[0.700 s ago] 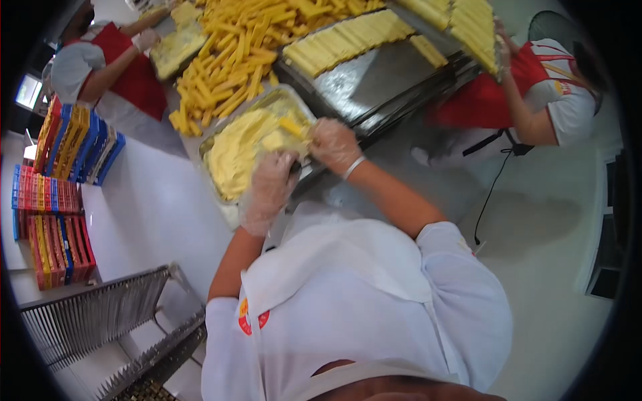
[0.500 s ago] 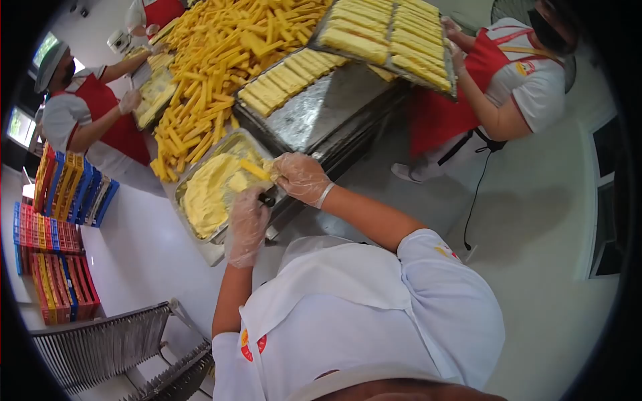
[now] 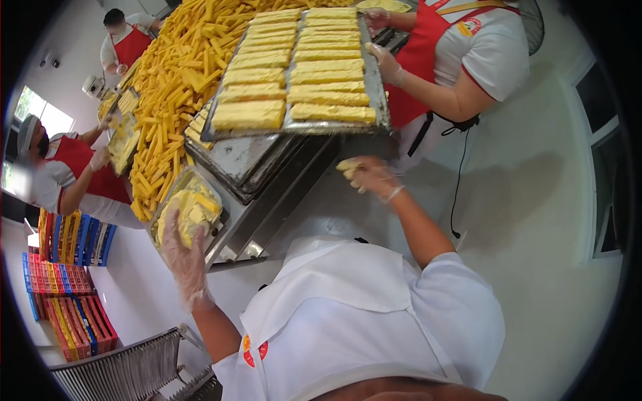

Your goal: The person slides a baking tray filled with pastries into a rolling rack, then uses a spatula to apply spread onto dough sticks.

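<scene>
Left hand (image 3: 184,250): gloved, fingers spread wide, in front of the pan — whether it touches the rim cannot be told.
Right hand (image 3: 371,177): gloved, fingertips smeared yellow, reaching out past the table's long edge, just below the loaded tray; whether it grips anything cannot be told.
Pan (image 3: 212,189): at the near corner of the table (image 3: 241,214), holding yellow cream (image 3: 177,208) and a yellow stick (image 3: 204,202).
Loaded tray (image 3: 379,107): two columns of cream-coated sticks (image 3: 328,67), held up over the table's long edge by a co-worker (image 3: 421,73) in a red apron.
Stacked trays (image 3: 241,157): on the table, beneath the loaded one.
Stick pile (image 3: 177,100): heaped along the table's far left edge.
</scene>
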Demonstrator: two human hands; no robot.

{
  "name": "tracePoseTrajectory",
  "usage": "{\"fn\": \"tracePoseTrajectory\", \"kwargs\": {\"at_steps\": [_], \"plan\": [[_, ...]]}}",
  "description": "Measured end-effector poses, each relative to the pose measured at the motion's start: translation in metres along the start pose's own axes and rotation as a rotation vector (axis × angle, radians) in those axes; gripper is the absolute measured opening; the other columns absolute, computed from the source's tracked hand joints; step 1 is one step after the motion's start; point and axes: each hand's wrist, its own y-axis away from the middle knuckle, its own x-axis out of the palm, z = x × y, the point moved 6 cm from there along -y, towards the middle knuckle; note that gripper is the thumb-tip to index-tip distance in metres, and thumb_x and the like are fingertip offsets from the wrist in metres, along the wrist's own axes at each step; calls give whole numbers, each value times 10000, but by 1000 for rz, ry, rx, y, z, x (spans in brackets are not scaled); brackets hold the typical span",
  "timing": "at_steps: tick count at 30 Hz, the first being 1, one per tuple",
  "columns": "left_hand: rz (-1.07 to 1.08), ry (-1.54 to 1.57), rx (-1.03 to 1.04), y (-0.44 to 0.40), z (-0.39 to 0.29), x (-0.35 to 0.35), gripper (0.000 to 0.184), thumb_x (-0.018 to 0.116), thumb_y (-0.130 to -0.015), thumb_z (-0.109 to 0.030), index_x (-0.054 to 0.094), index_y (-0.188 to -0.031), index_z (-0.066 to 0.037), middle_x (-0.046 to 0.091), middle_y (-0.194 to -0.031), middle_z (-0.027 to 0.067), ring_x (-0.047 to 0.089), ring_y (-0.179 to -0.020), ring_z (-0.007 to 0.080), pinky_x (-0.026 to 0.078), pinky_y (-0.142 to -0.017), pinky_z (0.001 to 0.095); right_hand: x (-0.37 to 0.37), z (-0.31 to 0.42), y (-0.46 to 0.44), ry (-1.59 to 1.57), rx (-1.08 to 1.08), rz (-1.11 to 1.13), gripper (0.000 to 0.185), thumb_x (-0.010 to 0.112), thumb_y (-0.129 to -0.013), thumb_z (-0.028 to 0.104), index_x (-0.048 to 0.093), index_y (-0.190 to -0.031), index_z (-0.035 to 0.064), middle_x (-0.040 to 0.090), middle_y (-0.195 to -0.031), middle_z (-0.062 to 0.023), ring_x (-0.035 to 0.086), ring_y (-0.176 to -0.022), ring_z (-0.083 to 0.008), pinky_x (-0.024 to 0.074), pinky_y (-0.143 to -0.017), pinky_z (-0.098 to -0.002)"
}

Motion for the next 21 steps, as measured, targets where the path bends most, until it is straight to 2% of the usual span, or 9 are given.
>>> {"fn": "tracePoseTrajectory", "kwargs": {"at_steps": [2,5,8,9,10,12,15,17,21], "plan": [[-31,118,-92,-1,-10,-4,489,701,-880,-182,541,-1322,-45,579,-1260,137,560,-1107,246,420,-990,375,-53,23,19,-136,52,-210,312,670,-878,215,679,-1122,21,678,-859,-66,627,-687,-138,534,-588,-265],[33,114,-107,2,-18,3,399,668,-903,-162,577,-1268,-31,612,-1191,108,591,-981,202,471,-885,334,-89,67,30,-566,-42,-282,392,678,-899,384,657,-1073,33,672,-885,-42,614,-662,-85,501,-538,-226],[77,169,-120,5,-28,14,375,664,-903,-150,590,-1250,-27,627,-1152,102,601,-937,190,486,-848,317,-90,77,0,-770,16,-7,526,634,-901,527,629,-1117,48,680,-922,-69,652,-733,-139,550,-639,-280],[82,181,-117,5,-31,17,369,664,-903,-145,594,-1246,-27,631,-1139,101,604,-924,185,489,-839,312,-83,72,-19,-798,65,-38,469,622,-924,456,601,-1169,56,668,-1018,-68,661,-857,-178,562,-733,-334],[75,249,-121,5,-29,24,370,666,-902,-142,594,-1247,-28,631,-1138,100,602,-927,182,489,-841,312,-51,127,-4,-840,-123,140,381,627,-919,363,605,-1148,59,673,-1059,-78,662,-939,-192,559,-791,-355],[36,343,-177,21,-8,23,372,670,-900,-136,596,-1249,-31,630,-1136,99,600,-931,175,487,-845,313,-70,100,-30,-890,-71,106,374,612,-894,262,592,-1191,35,675,-1102,-106,675,-945,-215,553,-843,-383],[-27,261,-208,33,-5,-6,369,679,-893,-126,604,-1245,-44,638,-1120,93,597,-922,168,493,-827,296,-47,119,-27,-851,47,196,385,600,-823,129,594,-1164,-48,687,-1036,-174,697,-938,-276,583,-849,-401],[-53,220,-298,54,2,-29,365,685,-890,-125,607,-1238,-50,641,-1112,96,597,-912,168,497,-818,296,-50,115,-32,-732,-22,99,369,599,-811,98,590,-1128,-91,678,-1007,-172,695,-875,-259,582,-826,-389],[-171,210,-295,88,29,-59,350,678,-895,-130,609,-1229,-53,649,-1100,101,607,-923,171,507,-818,302,-78,85,-41,-597,-215,64,343,601,-844,137,603,-1118,-70,656,-1056,-150,658,-955,-239,527,-908,-386]]}}
